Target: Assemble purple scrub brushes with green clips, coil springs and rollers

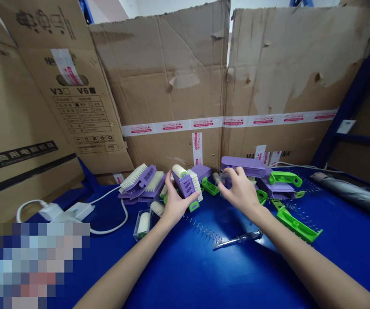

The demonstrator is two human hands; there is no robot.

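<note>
My left hand (177,205) grips a purple brush (185,184) with pale bristles on its right side. A cream roller (178,171) sits at the brush's top, and a green piece shows at its lower end. My right hand (240,189) has its fingers curled around a clear plastic case (225,180), partly hidden by the fingers. Just left of it lies a green plastic part (209,187). Below and between my hands, a screwdriver (239,239) with a clear handle rests on the blue table (185,274), close to several small springs (204,229).
More purple brushes (139,180) are piled at the left. Purple housings (246,165) and green handle parts (297,223) lie at the right. A clear box with a roller (144,224), a white power cable (107,231) and a wrapped bundle (352,193) surround them. Cardboard walls (172,94) stand behind.
</note>
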